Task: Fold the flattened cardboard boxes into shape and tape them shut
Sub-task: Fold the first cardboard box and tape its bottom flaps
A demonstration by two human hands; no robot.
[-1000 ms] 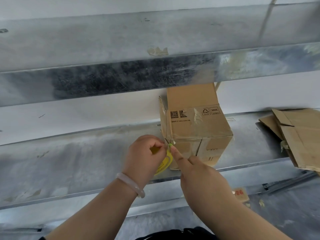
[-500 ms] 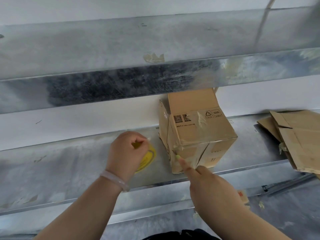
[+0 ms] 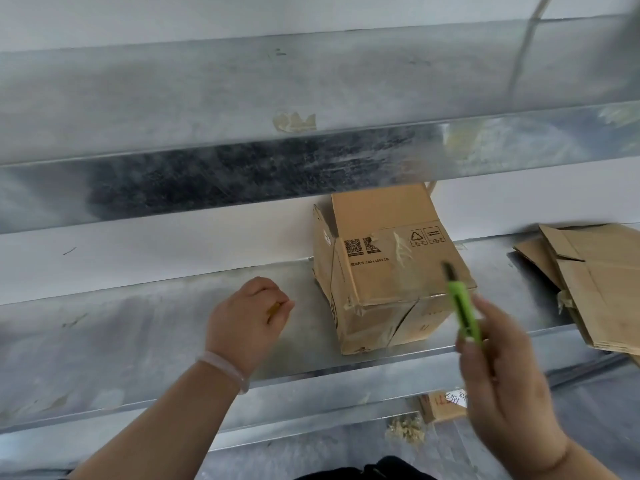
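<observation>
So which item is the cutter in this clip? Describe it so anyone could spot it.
Start at the metal shelf, then the upright cardboard box on it. Just right of the box's front corner, the right hand holds a slim utility knife: the only bright green thing among brown cardboard.

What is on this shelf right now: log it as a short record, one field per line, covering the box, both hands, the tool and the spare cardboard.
box: folded cardboard box on the metal shelf, tape over its near seam, far flaps open
left hand: left hand closed, left of the box, not touching it; contents unclear
right hand: right hand holds a green utility knife, raised in front of the box
flat stock: flattened cardboard lying at the right end of the shelf
wrist: pale bracelet on the left wrist
</observation>
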